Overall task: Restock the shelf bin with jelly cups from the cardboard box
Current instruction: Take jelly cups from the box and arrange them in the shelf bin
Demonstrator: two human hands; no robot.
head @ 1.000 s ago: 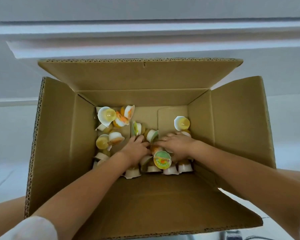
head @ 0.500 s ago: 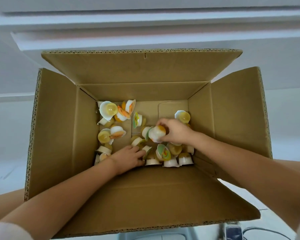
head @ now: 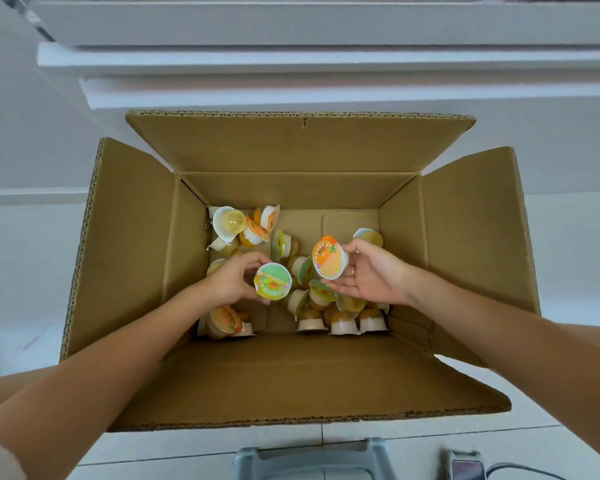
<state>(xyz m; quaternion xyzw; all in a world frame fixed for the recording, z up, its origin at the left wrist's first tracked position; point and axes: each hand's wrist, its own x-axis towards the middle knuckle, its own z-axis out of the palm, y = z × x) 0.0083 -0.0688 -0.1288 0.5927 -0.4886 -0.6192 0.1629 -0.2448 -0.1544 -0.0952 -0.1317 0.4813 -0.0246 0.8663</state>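
1. Both hands have come up off the pile since half a second ago, when my left hand lay flat among the cups and my right was only just lifting one.
2. My left hand now holds a green-lidded jelly cup — fingers curled over its far edge, thumb underneath, lid facing the camera.
3. My right hand holds an orange-lidded jelly cup, palm turned up, the cup tilted and pinched between thumb and fingertips.
4. Both cups sit above the middle of the open cardboard box, near each other but apart.
5. More loose cups lie jumbled on the box floor — a cluster at the far left corner, a row along the near wall, some on their sides, some lid down.
6. A white shelf edge runs behind the box; I cannot see the bin from here.
7. A grey stool top shows below the near flap, on a pale tiled floor.
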